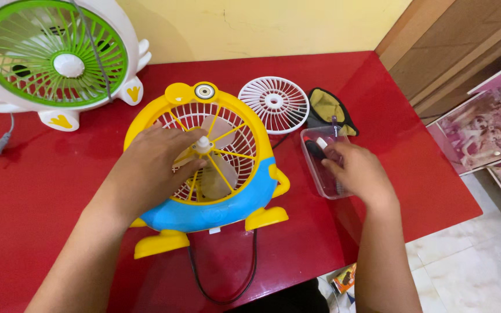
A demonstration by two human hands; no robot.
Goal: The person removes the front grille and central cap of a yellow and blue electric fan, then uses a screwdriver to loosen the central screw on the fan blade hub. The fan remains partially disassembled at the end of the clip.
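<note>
The left hand (156,168) lies flat on the open face of the yellow fan (204,168), palm down on the white grille, fingers spread and pointing toward 2 o'clock; its fingertips touch the white hub (203,145) at the centre, where the pale blades meet. Its grip is open, pressing rather than clasping. The yellow fan lies on its back in the middle of the red tabletop (42,191), blue base and yellow feet toward 6 o'clock, a black cord (227,290) looping from under it at 6 o'clock.

The right hand (359,173) sits at 3 o'clock from the fan, over a clear tray (314,168), its fingers curled toward a small black-and-white part (316,148) at the tray's far end. Whether its grip is closed on that part cannot be told.

At 1 o'clock from the fan a loose white grille (273,104) lies flat, with a black-and-yellow pouch (329,110) just beside it at 3 o'clock. At 10 o'clock stands a green fan (53,55) in a white shell, well apart, its grey cord (4,142) trailing at 8 o'clock.
</note>
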